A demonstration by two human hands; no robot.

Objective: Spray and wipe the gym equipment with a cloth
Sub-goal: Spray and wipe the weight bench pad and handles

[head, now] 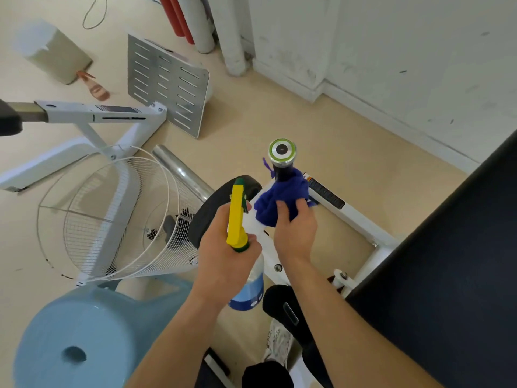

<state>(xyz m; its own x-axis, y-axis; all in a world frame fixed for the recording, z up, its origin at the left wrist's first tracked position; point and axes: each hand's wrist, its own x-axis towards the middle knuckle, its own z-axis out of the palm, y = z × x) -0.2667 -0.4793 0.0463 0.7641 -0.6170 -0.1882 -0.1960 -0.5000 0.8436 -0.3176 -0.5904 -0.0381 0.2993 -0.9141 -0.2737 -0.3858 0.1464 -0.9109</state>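
Cannot see the lower part of the black handle (282, 168), swathed there in the blue cloth (275, 201), with just the green-ringed cap end clear above the folds. Gripping that cloth from just below the handle with the right hand (295, 233), fingers (303, 204) curled into the fabric. Just left of the handle, clutching a spray bottle (247, 287) in the left hand (221, 250), fingers wrapped round its neck beneath the yellow trigger head (237, 219). Blue in the bottle's lower part, liquid or label hard to tell, upper body hidden behind the wrist. Further left of the handle, a white wire fan cage (117, 214) holding dark bits too blurred to name. Below and left of the handle, a pale blue stool (84, 331), cut off at the picture's edge. Right of the handle, a white frame bar (355, 219) passing under a dark pad (447, 275), itself cropped at the edge.
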